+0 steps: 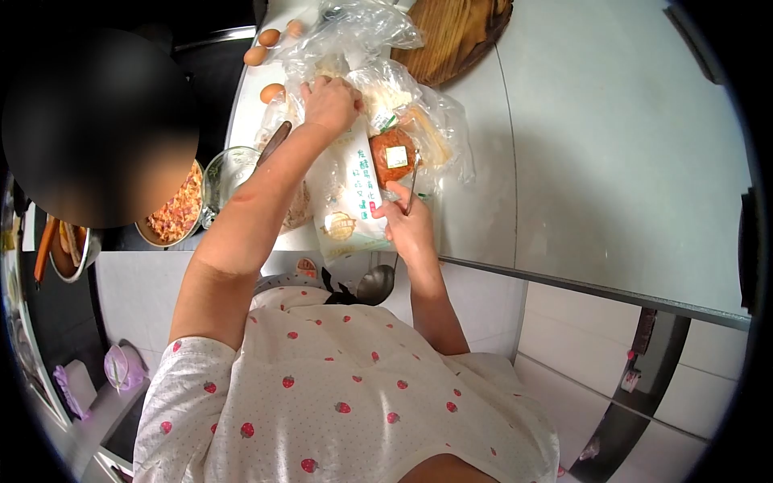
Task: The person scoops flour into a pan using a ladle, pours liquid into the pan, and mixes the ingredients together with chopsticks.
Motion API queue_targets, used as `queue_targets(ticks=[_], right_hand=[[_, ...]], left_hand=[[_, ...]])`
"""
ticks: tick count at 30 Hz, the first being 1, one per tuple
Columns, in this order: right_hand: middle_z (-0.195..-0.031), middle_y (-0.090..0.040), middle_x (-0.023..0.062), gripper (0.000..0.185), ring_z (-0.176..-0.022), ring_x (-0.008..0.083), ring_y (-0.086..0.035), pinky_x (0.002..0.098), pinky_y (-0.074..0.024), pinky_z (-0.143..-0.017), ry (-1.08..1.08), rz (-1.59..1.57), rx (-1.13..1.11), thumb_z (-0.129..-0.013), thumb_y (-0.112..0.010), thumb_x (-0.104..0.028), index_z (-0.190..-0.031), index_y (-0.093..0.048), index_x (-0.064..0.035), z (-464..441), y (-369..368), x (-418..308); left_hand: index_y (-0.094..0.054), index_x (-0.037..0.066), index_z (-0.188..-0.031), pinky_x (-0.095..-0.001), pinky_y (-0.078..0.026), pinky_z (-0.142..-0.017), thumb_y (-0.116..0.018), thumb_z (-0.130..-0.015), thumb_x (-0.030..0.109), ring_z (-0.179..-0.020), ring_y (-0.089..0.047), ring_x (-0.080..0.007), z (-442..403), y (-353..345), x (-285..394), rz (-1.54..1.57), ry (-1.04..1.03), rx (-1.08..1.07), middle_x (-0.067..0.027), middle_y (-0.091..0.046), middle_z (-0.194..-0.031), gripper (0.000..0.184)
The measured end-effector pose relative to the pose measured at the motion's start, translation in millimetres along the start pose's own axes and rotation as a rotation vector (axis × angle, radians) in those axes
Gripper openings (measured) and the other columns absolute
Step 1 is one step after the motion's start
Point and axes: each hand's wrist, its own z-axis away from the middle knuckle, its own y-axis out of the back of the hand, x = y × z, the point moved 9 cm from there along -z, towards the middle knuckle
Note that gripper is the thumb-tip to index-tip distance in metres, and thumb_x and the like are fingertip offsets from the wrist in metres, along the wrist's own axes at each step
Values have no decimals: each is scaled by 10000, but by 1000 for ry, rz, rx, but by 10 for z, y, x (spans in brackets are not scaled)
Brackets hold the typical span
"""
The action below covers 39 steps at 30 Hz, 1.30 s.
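My left hand [332, 105] is closed on the upper part of a white printed bag [342, 181] with green lettering, its fingertips partly hidden. Held in my right hand [408, 225] is a metal ladle [376, 284], whose bowl hangs below the counter edge. The thumb and fingers of that hand are by the bag's lower right side. Just above them, a reddish-brown round item [393, 157] with a white label sits among clear plastic bags [443, 121].
Several eggs [272, 93] lie at the upper left. A glass bowl [230, 175] and a bowl of chopped food [177, 208] stand left of my left forearm. A round wooden board [455, 36] lies on the counter [596, 161]. A dark blurred shape covers the upper left.
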Motion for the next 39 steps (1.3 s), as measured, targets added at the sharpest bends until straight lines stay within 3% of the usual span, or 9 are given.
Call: queue_targets(ticks=[5,14,15,21,25,28,30,33,39], right_hand=[[-699,-617,65,359,-446,83,-456,229,-393,-419,-1,6,-3,-817,-512,-71,-1163,-485,20,2,-5,-13],[-729,-618,86,354,-422,64,-402,205,-344,-396,-22,-14,-23,-836,-488,-51,-1175,-455,47,6,-54,-69],[-729,-619,85,356,-422,64,-402,205,-342,-395,-26,-15,-15,-834,-490,-53,-1175,-457,44,3,-51,-71],[-719,-614,72,373,-424,59,-398,198,-322,-391,-19,15,-4,-819,-514,-75,-1173,-468,34,82,-150,-200],[-719,-610,65,380,-436,59,-386,197,-306,-396,-24,9,74,-815,-521,-88,-1181,-479,5,252,-109,-253],[-718,-610,65,372,-436,57,-381,198,-306,-394,-46,29,124,-818,-514,-88,-1178,-484,-2,339,-39,-247],[-713,-608,61,363,-430,56,-374,198,-298,-382,-34,46,155,-819,-512,-97,-1167,-489,3,360,-17,-240],[-709,-607,54,357,-425,57,-372,198,-292,-374,-50,-1,191,-815,-503,-86,-1160,-495,2,425,-59,-327],[-703,-596,62,369,-434,66,-408,212,-340,-393,10,42,199,-832,-492,-57,-1191,-458,24,352,-78,-541]], left_hand=[[-680,218,-792,-560,-215,-958,-573,-745,191,-1050,-442,-246,27,25,46,-25,-39,30,-9,-578,-1007,120],[-632,186,-937,-510,-254,-964,-639,-721,188,-1122,-441,-226,193,361,318,110,-144,259,-42,-564,-1083,217],[-605,116,-993,-431,-328,-943,-645,-725,189,-1053,-503,-260,176,417,226,258,-63,223,-97,-561,-1090,280],[-514,-21,-1146,-350,-444,-831,-674,-711,239,-986,-560,-296,-204,296,-324,614,400,143,-170,-557,-1124,532],[-517,5,-1170,-345,-429,-867,-692,-690,252,-1016,-556,-279,-437,54,-373,874,495,304,-161,-591,-1073,567],[-602,41,-1066,-370,-433,-834,-644,-717,252,-944,-572,-300,-472,-7,-93,863,371,222,-150,-626,-962,410],[-673,85,-904,-392,-408,-801,-582,-748,244,-908,-543,-299,-460,90,179,439,210,269,-132,-634,-867,241],[-683,83,-765,-377,-364,-797,-533,-746,204,-900,-499,-273,-134,162,491,260,-25,232,-124,-620,-839,194],[-672,44,-858,-403,-279,-942,-540,-739,146,-1032,-441,-254,338,25,689,10,-299,-11,-86,-569,-1016,205]])
